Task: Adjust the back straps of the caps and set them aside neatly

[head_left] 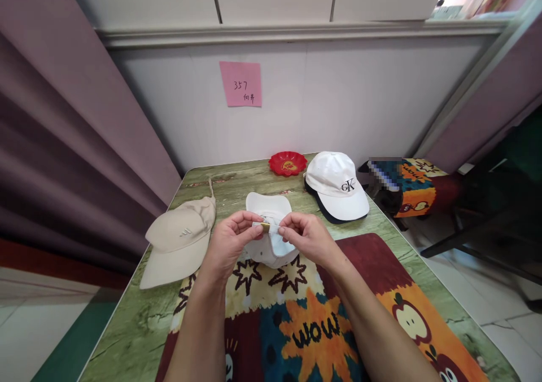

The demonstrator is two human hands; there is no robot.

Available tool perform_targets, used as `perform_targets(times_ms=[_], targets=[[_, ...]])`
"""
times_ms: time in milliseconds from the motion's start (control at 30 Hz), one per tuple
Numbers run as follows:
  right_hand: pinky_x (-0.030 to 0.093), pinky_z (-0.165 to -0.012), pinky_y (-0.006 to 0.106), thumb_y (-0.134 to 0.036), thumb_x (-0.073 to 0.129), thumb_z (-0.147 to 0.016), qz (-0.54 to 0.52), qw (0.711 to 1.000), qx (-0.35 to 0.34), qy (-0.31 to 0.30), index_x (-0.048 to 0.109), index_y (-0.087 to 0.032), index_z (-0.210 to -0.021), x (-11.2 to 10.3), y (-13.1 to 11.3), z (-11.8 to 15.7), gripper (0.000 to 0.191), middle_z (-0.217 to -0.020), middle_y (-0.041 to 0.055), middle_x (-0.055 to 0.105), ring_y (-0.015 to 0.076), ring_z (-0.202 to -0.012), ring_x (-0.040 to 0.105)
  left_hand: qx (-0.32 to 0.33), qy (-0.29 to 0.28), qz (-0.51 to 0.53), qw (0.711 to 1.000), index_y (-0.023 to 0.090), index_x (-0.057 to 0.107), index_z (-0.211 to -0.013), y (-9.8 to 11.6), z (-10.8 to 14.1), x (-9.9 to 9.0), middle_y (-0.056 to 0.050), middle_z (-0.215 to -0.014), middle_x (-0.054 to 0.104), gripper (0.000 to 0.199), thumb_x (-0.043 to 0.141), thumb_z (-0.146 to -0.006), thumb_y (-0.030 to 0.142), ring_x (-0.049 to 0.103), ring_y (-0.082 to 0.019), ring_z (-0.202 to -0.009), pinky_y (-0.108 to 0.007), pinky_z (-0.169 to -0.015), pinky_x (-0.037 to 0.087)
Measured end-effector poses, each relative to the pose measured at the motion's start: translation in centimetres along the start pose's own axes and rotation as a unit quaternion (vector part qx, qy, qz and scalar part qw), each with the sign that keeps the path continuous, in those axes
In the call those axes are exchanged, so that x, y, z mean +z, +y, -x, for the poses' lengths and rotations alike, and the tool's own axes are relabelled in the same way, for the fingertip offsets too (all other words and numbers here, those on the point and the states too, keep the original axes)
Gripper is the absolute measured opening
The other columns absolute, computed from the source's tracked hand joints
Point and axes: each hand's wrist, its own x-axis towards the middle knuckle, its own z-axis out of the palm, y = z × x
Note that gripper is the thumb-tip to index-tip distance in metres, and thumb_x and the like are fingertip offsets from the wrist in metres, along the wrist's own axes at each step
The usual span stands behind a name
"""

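Note:
Between my two hands is a white baseball cap [271, 204], its brim pointing away from me and its crown resting on the patterned mat [292, 291]. My left hand [232, 238] is closed in a pinch on the cap's back strap, beside a small gold-coloured buckle [265, 226]. On the other side of the buckle, my right hand [307, 238] pinches the strap between thumb and fingers. The strap is stretched across the opening of the cap. Exactly how the strap sits in the buckle is too small to tell.
To the left lies a beige cap [182, 235] with a cord. At the back right a white cap [336, 184] with black letters sits over a dark one [319, 201]. A red scalloped dish [288, 163] stands near the wall, below a pink note [240, 84].

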Motion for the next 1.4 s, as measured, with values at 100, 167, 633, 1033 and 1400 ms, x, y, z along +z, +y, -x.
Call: perform_targets(times_ms=[100, 167, 633, 1033, 1400], targets=[[0.036, -0.053, 0.022, -0.030, 0.063, -0.083, 0.000, 1.000, -0.002, 0.006, 0.068, -0.018, -0.079, 0.1, -0.1, 0.0, 0.013, -0.066, -0.0001, 0.066, 0.0118, -0.058, 0.054, 0.000, 0.002, -0.002, 1.000, 0.015, 0.070, -0.083, 0.1, 0.1, 0.4, -0.003, -0.072, 0.073, 0.031, 0.087, -0.061, 0.030, 0.067, -0.015, -0.064, -0.025, -0.066, 0.052], [0.035, -0.052, 0.022, -0.029, 0.063, -0.083, 0.002, 1.000, -0.002, 0.009, 0.068, -0.019, -0.078, 0.1, -0.1, 0.0, 0.013, -0.065, -0.0004, 0.065, 0.0116, -0.057, 0.053, -0.001, -0.001, -0.003, 1.000, 0.015, 0.069, -0.083, 0.1, 0.1, 0.5, -0.003, -0.073, 0.073, 0.032, 0.087, -0.061, 0.030, 0.067, -0.015, -0.065, -0.025, -0.066, 0.052], [0.036, -0.054, 0.022, -0.028, 0.062, -0.082, 0.005, 1.000, -0.001, 0.020, 0.066, -0.019, -0.076, 0.6, 0.0, -0.1, 0.011, -0.065, -0.0012, 0.064, 0.0119, -0.059, 0.052, 0.015, -0.025, -0.023, 0.999, 0.016, 0.069, -0.091, 0.1, 0.1, -0.3, -0.006, -0.083, 0.075, 0.031, 0.083, -0.068, 0.031, 0.069, -0.017, -0.074, -0.026, -0.071, 0.053], [0.035, -0.053, 0.022, -0.031, 0.060, -0.083, -0.016, 1.000, 0.014, 0.019, 0.066, -0.019, -0.077, 0.7, 0.8, -0.5, 0.015, -0.062, -0.0021, 0.060, 0.0113, -0.056, 0.050, 0.274, -0.048, -0.347, 0.895, 0.024, 0.073, -0.102, -0.7, -0.5, -0.5, -0.007, -0.098, 0.072, 0.020, 0.067, -0.083, 0.023, 0.065, -0.021, -0.087, -0.030, -0.078, 0.050], [0.034, -0.055, 0.023, -0.029, 0.059, -0.082, -0.017, 1.000, 0.013, 0.010, 0.066, -0.018, -0.077, 1.0, 0.4, -0.3, 0.013, -0.063, -0.0016, 0.062, 0.0111, -0.059, 0.050, 0.339, -0.081, -0.396, 0.850, 0.022, 0.069, -0.099, -0.6, -0.7, -0.4, -0.008, -0.111, 0.067, 0.015, 0.066, -0.084, 0.019, 0.059, -0.024, -0.108, -0.038, -0.097, 0.043]])
